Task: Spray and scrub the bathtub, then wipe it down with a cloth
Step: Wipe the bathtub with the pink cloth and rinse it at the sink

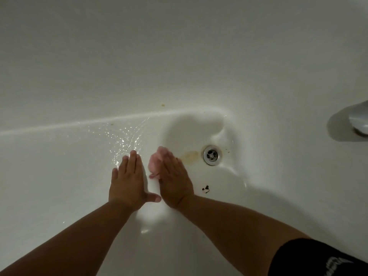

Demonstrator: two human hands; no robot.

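I look down into a white bathtub [79,92]. My left hand [129,180] lies flat on the wet tub floor, fingers straight and thumb spread. Just right of it, my right hand [175,184] presses a bunched pink cloth [157,164] against the floor; the fingers look straight over it. Part of the cloth sticks out to the left of the hand, the rest is hidden beneath it. The round metal drain [211,155] is a short way right of the cloth. A yellowish stain [190,155] lies between cloth and drain.
Water glistens on the floor [123,136] beyond my left fingers. A dark chipped spot [206,189] marks the floor below the drain. A small brown speck [162,105] sits on the far wall. A chrome fitting [359,118] juts from the right wall.
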